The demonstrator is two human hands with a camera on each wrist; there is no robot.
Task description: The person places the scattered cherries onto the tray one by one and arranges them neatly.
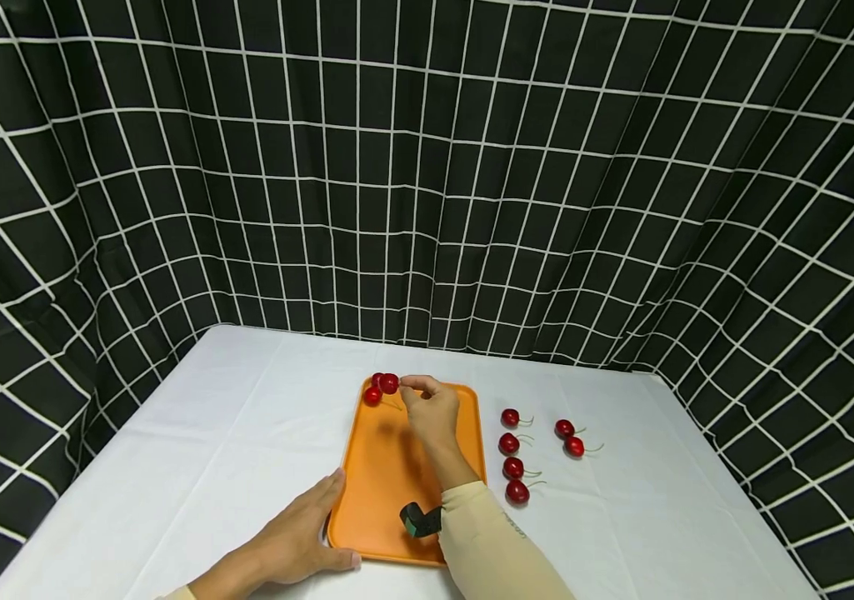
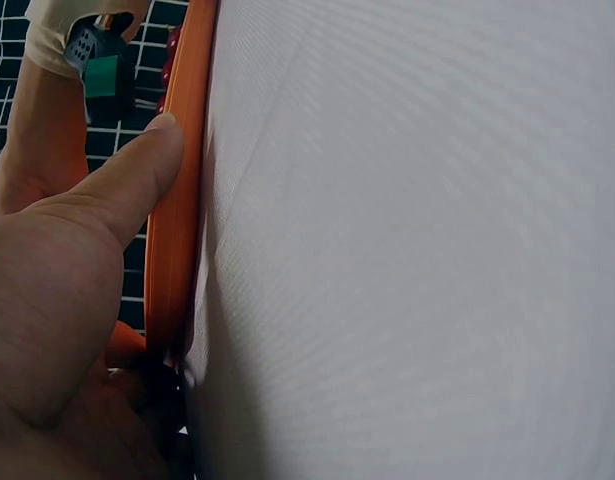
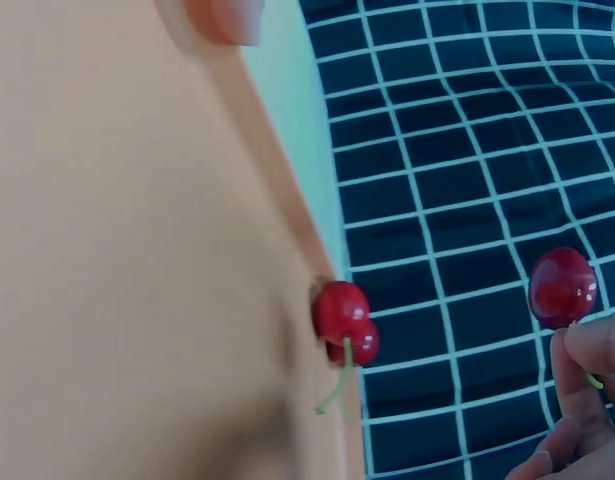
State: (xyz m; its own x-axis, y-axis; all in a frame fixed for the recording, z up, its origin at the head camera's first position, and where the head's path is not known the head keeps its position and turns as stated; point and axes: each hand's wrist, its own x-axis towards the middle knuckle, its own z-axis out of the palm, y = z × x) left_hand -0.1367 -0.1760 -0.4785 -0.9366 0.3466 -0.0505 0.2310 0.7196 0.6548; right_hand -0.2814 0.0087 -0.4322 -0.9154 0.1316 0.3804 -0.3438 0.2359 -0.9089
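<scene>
My right hand point(image 1: 432, 412) pinches a dark red cherry point(image 3: 562, 288) near its stem between thumb and fingertips. It holds the cherry raised over the far left corner of the orange tray point(image 1: 382, 467). Below it, two cherries point(image 1: 372, 396) lie inside that corner, one with a green stem point(image 3: 342, 378) showing in the right wrist view. My left hand point(image 1: 295, 533) rests at the near left corner of the tray, fingers extended along the left side and thumb point(image 2: 137, 180) straight against the near rim.
Right of the tray, several cherries point(image 1: 513, 468) with stems lie in a column on the white tablecloth point(image 1: 659, 517). Two more cherries point(image 1: 574, 447) sit farther right. A black curtain point(image 1: 427, 167) with a white grid surrounds the table. A small black device point(image 1: 421, 521) is strapped at the right wrist.
</scene>
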